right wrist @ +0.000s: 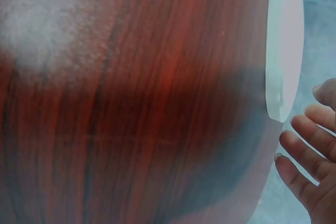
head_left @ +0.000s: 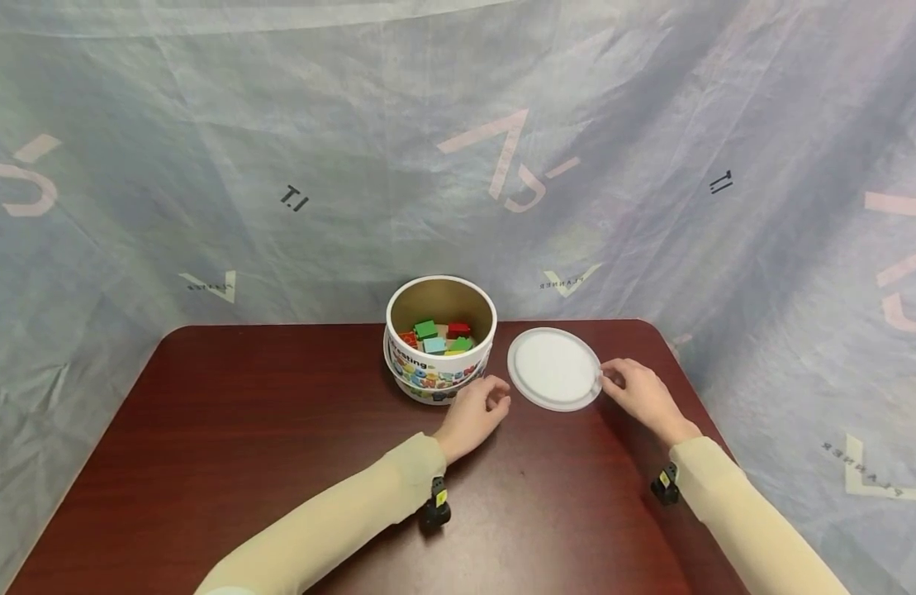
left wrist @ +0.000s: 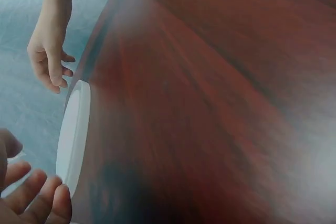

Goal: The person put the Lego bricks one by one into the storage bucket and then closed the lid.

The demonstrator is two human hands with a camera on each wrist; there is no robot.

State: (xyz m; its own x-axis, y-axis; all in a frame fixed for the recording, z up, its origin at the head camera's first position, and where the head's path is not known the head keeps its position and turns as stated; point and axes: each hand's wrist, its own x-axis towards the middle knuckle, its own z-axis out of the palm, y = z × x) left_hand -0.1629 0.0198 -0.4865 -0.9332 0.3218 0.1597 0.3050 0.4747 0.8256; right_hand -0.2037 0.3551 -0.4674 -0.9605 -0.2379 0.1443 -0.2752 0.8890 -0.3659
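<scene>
A white bucket (head_left: 441, 382) with colourful print stands at the table's back, its top uncovered. Inside lie toy building bricks, among them a green brick (head_left: 425, 330), a red brick (head_left: 458, 330) and a light blue brick (head_left: 434, 345). To its right a round white lid (head_left: 554, 368) lies flat. My left hand (head_left: 474, 413) is just in front of the bucket's right side, fingers loosely bent around nothing. Beside the lid's right edge hovers my right hand (head_left: 642, 394); in the right wrist view its relaxed, spread fingers (right wrist: 304, 150) hold nothing and appear apart from the lid.
The dark red wooden table (head_left: 227, 438) has rounded back corners. A grey printed cloth (head_left: 339, 165) hangs behind it and along both sides. The bucket's thin handle hangs down against its front. Each wrist carries a small black camera (head_left: 435, 508).
</scene>
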